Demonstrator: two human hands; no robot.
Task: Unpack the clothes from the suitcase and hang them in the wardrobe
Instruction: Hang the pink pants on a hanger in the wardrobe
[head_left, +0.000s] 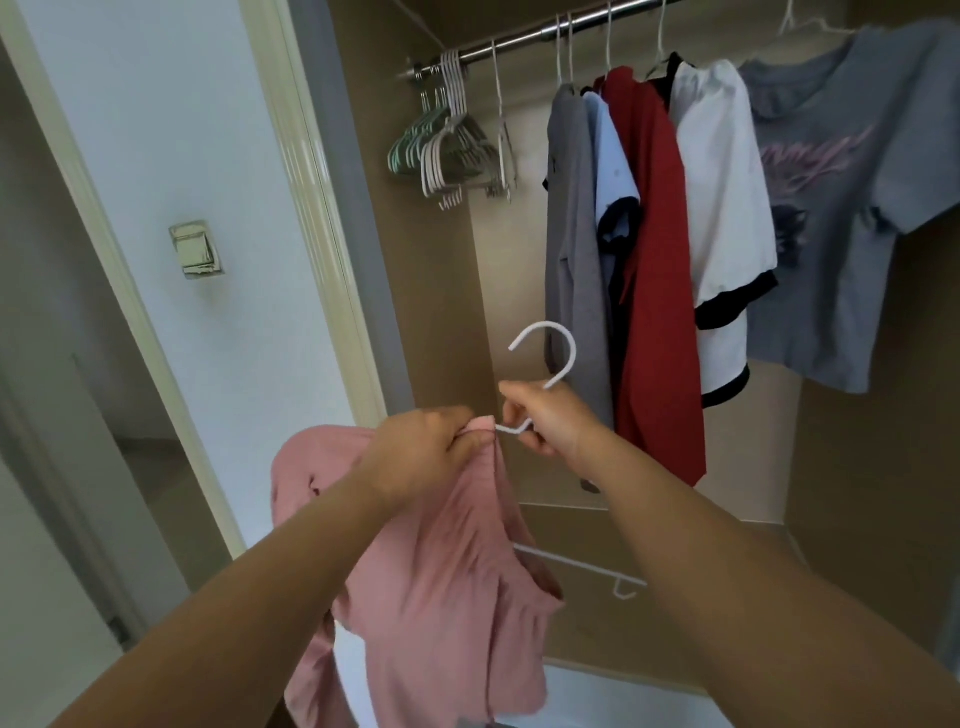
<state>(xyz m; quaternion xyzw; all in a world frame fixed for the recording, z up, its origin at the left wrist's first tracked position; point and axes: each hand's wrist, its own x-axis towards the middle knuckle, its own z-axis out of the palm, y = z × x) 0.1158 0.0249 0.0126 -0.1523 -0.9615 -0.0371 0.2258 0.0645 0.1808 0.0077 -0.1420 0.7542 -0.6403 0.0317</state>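
The pink shirt (431, 571) hangs long-axis down before the wardrobe, half on the white hanger (573, 353), whose bar pokes out bare to the right. The left hand (426, 447) pinches the collar; the right hand (550, 415), nearer the clothes, grips the hanger's neck, hook up toward the rail (519, 40) high above.

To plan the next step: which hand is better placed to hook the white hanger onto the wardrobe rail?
Probably right. The right hand grips the thin white hanger under its hook, below the silver metal rail; the left hand only pinches the pink fabric shirt.
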